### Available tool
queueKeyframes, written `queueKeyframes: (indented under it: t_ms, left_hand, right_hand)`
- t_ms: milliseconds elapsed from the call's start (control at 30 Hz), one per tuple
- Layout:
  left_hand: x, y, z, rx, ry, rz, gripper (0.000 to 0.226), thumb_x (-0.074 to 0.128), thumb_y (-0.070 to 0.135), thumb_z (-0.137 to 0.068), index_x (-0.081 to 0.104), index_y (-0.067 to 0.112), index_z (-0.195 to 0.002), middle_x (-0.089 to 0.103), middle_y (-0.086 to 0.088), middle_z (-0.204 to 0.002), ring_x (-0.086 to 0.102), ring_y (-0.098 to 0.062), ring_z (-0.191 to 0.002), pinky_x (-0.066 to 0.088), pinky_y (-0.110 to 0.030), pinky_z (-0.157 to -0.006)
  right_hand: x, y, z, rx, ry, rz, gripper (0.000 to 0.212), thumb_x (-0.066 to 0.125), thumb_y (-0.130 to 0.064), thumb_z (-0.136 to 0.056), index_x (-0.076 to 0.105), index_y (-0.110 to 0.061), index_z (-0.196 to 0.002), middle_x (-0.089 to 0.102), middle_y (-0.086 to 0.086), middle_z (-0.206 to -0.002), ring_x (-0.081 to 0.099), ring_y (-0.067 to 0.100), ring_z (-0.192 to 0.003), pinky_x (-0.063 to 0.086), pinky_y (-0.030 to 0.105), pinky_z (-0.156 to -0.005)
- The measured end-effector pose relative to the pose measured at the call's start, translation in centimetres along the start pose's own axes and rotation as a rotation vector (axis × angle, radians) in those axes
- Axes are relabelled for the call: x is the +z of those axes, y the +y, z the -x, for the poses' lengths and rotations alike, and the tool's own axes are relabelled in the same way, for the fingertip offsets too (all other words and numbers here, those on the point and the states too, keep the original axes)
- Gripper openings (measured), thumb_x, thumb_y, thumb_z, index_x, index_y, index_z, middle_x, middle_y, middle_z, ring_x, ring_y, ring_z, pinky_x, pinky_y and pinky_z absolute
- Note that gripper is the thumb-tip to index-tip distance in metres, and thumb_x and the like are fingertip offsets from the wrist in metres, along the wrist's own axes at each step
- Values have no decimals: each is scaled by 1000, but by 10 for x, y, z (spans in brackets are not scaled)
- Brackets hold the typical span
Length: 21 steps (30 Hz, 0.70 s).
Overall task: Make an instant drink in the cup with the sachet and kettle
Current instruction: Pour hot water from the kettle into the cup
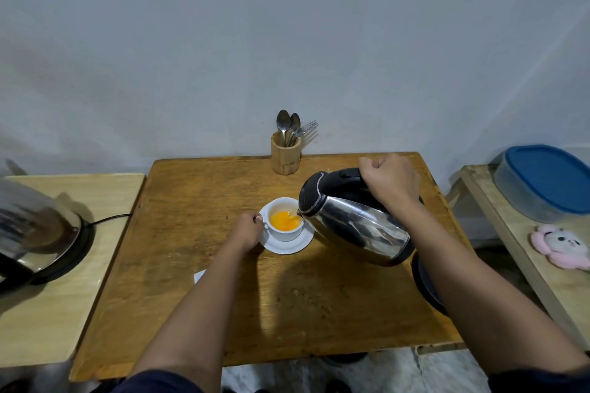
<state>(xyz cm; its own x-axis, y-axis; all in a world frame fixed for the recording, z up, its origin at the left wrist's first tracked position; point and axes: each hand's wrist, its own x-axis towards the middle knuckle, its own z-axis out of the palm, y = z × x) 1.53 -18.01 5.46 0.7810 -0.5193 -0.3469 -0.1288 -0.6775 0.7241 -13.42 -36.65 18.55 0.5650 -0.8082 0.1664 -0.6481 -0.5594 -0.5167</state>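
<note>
Nearest, a white paper corner [199,275], maybe the sachet, peeks from under the person's left forearm on the worn brown wooden table [198,313]. Further in, the left hand [245,231] is closed around the handle of the white ceramic cup [285,231], which stands on a white saucer [287,247] mid-table, orange liquid inside. The right hand [390,182] is clenched on the handle of the tilted steel kettle with black lid [354,222], spout over the cup's rim. At the far edge stands a wooden cutlery holder [285,155].
</note>
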Motion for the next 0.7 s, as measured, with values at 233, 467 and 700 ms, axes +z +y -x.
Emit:
queueKeyframes:
  t_ms: [233,467,700]
  left_hand:
    - [0,-1,-3,-22,-4,-6,31,37,14,-97,61,-2,-109,62,-18,-102,49,-23,-86,35,-28,-73]
    - [1,0,-4,-38,-1,4,32,37,15,-98,60,-1,-113,62,-21,-115,49,-23,-88,36,-30,-75]
    - [0,-1,-3,-26,1,10,31,37,15,-97,60,1,-112,62,-21,-116,49,-22,-89,36,-29,-75]
  right_hand:
    - [2,1,0,5,0,20,44,47,-28,-80,31,-15,-41,28,-2,-42,26,18,-40,22,25,-45]
    - [1,0,-1,14,2,23,44,47,-28,-80,32,-15,-41,29,-2,-42,29,19,-41,23,24,-46]
    - [1,-1,-2,11,1,37,43,47,-29,-80,33,-15,-42,30,-2,-42,29,18,-41,23,24,-46]
